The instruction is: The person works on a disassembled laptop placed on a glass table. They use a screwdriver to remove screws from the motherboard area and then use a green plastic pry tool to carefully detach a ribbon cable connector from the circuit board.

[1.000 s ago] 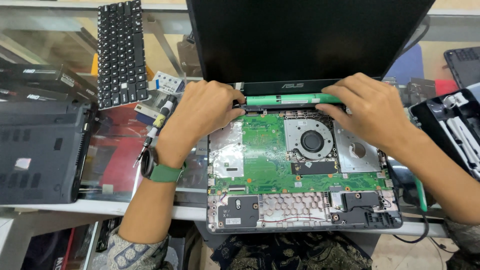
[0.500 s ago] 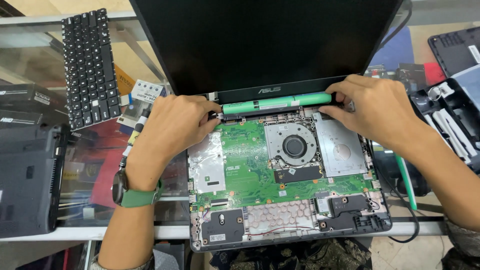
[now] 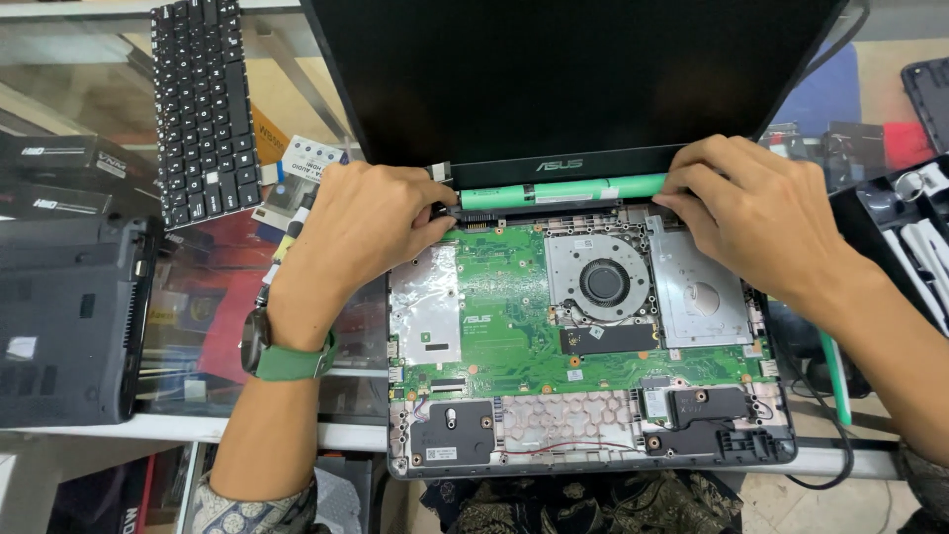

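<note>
Centrally in the frame, an opened laptop (image 3: 593, 396) is lying with its green circuit board (image 3: 514, 326) and round fan (image 3: 603, 282) exposed, its dark screen (image 3: 573, 79) standing up behind. Both hands are pressing on a long green battery (image 3: 563, 190) sitting along the hinge edge, just above the board. The left hand (image 3: 371, 222) is curling its fingers onto the battery's left end; the right hand (image 3: 751, 213) is gripping the right end, fingers bent over it. A loose black keyboard (image 3: 203, 109) is lying at upper left, and another dark laptop (image 3: 69, 316) is resting at the left edge.
</note>
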